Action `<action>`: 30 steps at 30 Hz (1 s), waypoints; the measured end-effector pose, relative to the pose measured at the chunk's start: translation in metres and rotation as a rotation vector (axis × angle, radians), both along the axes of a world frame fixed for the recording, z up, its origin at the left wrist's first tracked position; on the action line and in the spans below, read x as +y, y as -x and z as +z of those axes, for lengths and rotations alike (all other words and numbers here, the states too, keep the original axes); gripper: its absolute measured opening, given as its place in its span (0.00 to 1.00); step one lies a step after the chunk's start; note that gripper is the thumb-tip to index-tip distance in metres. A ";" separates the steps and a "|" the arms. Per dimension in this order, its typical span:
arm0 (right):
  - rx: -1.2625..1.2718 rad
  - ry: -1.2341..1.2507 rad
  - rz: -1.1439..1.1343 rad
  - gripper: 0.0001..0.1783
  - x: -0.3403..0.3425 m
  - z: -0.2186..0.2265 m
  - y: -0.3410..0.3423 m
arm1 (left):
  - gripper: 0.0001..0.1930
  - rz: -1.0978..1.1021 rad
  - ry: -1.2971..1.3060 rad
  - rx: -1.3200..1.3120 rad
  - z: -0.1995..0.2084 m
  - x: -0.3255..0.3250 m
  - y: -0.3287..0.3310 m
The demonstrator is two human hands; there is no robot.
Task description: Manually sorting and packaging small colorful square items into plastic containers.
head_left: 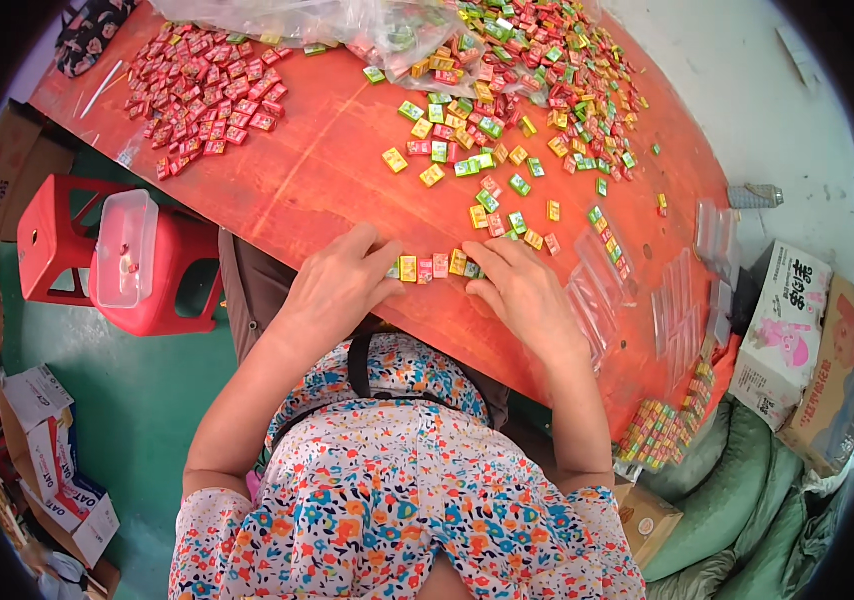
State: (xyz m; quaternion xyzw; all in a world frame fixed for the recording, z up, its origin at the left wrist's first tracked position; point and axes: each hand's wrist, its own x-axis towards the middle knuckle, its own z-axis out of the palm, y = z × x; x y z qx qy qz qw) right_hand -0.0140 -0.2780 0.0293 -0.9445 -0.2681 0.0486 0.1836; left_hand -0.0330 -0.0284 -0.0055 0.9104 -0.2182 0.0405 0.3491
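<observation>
Close to the table's near edge, a short row of small candy-sized boxes [425, 269] in yellow, red, pink and green lies between my two hands. My left hand [339, 278] has its thumb and fingers closed around the left end of the row, partly covering a green box there. At the other end, my right hand [525, 292] closes its fingertips on the rightmost boxes, which it partly hides. Just beyond my right hand lie several loose mixed boxes [488, 200], spreading out from a big mixed heap [577, 80] at the far right.
A heap of red boxes [212, 95] sits far left on the orange table [317, 150]. Plastic bags [347, 22] lie at the back. To the right are clear plastic cases [595, 300] and stacked boxes [662, 435]. Red stools [162, 300], one bearing a clear tub [127, 250], stand left.
</observation>
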 end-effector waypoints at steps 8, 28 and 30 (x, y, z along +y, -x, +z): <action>0.040 -0.065 0.049 0.22 0.017 -0.006 -0.017 | 0.19 0.025 -0.050 0.031 0.001 0.010 -0.007; -0.198 0.042 -0.233 0.15 0.052 -0.016 -0.106 | 0.19 0.081 -0.143 -0.280 0.008 -0.033 -0.023; -0.257 -0.044 -0.231 0.15 0.047 -0.017 -0.102 | 0.17 0.065 -0.196 -0.301 -0.001 -0.042 -0.025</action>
